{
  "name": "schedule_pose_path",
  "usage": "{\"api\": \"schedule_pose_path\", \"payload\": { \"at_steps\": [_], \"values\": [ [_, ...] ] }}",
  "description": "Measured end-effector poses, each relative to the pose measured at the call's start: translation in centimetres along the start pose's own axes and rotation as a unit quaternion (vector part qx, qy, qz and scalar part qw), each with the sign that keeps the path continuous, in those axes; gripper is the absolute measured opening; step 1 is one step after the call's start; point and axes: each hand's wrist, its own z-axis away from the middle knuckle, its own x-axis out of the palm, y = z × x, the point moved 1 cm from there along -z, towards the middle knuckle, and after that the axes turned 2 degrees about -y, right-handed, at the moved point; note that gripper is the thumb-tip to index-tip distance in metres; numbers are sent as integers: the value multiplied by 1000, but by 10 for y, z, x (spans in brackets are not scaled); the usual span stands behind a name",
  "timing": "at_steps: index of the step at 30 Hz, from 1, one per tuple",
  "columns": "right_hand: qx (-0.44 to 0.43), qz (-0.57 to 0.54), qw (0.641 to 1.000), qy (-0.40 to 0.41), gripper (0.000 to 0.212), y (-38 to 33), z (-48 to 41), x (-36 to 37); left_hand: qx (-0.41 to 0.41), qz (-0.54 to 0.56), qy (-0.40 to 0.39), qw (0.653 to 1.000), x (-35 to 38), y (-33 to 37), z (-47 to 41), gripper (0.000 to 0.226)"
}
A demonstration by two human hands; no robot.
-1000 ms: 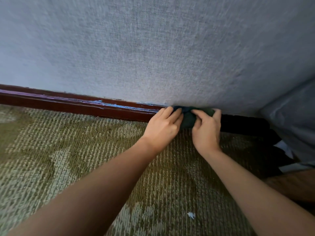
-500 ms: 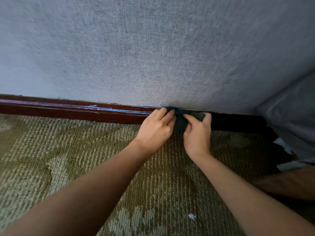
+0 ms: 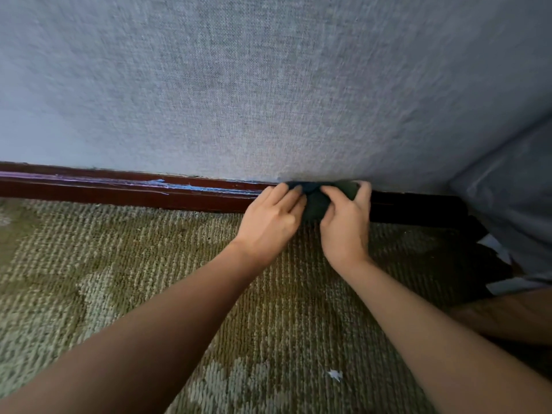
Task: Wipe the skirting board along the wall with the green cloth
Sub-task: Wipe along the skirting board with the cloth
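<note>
Mostly, you face the grey-blue textured wall (image 3: 268,85), which meets an olive patterned carpet (image 3: 119,264) below. Along the join runs the dark reddish skirting board (image 3: 119,191), streaked with blue to the left of your hands. Your left grip (image 3: 270,222) lies with fairly straight fingers pressing one end of the green cloth (image 3: 313,204). Your right grip (image 3: 343,228) curls round the other end. The cloth is bunched against the board's face and top edge, between both grips. A small white scrap (image 3: 334,375) lies on the carpet beside your right forearm.
</note>
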Motion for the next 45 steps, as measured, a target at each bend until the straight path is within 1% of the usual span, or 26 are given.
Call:
{"api": "schedule_pose_path", "payload": {
  "at_steps": [2, 4, 6, 8, 10, 15, 18, 21, 22, 24, 25, 27, 29, 32, 34, 36, 38, 40, 43, 45],
  "values": [
    [-25, 30, 999, -2, 34, 6, 4, -4, 1, 12, 7, 1000, 1, 6, -2, 33],
    [-4, 21, 1000, 14, 31, 20, 7, -11, 30, 8, 21, 999, 6, 17, 1, 31],
    [1, 43, 999, 5, 31, 26, 16, -16, 56, 7, 32, 998, 11, 26, 6, 30],
    [-10, 85, 996, -10, 33, 31, 22, -16, 59, 6, 27, 998, 16, 30, 7, 30],
    [-13, 95, 995, -8, 34, 33, 21, -16, 50, 4, 19, 999, 18, 33, 3, 32],
    [14, 85, 996, 6, 36, 37, 7, -17, 27, 13, 20, 999, 21, 34, -13, 33],
    [2, 80, 997, 6, 35, 36, 7, -11, 40, 10, 11, 999, 20, 28, -12, 34],
    [-3, 36, 999, 15, 32, 30, 7, 3, 50, -2, 13, 999, 15, 9, 0, 33],
    [-15, 34, 999, 7, 32, 23, 8, 7, 51, -7, 19, 998, 13, 3, 5, 33],
    [-33, 37, 999, -22, 35, 14, 12, 14, 46, -13, 31, 998, 12, -5, 12, 32],
    [-33, 39, 998, -24, 36, 11, 12, 14, 44, -9, 37, 998, 13, -6, 13, 31],
    [-41, 56, 997, -20, 38, 13, 10, 11, 53, 0, 37, 998, 16, 0, 12, 31],
    [-49, 73, 996, -23, 38, 18, 7, 5, 66, 5, 15, 998, 21, 8, 8, 31],
    [-45, 89, 995, -5, 38, 19, 9, 6, 60, 16, 6, 998, 19, 8, 7, 31],
    [-34, 70, 997, 9, 36, 12, 14, 13, 45, 20, 20, 999, 11, -2, 10, 31],
    [-37, 51, 998, 14, 34, 3, 18, 21, 41, 1, 48, 998, 4, -13, 13, 28],
    [-35, 41, 998, 16, 34, -1, 18, 25, 53, -23, 66, 996, 2, -18, 16, 27],
    [-44, 46, 998, 5, 34, 2, 17, 25, 82, -31, 61, 994, 6, -12, 18, 29],
    [-39, 32, 998, -26, 33, 9, 11, 18, 114, -4, 45, 992, 14, -6, 14, 29],
    [-47, 54, 997, -19, 34, 14, 8, 12, 126, 7, 44, 991, 17, -4, 9, 31]
  ]
}}
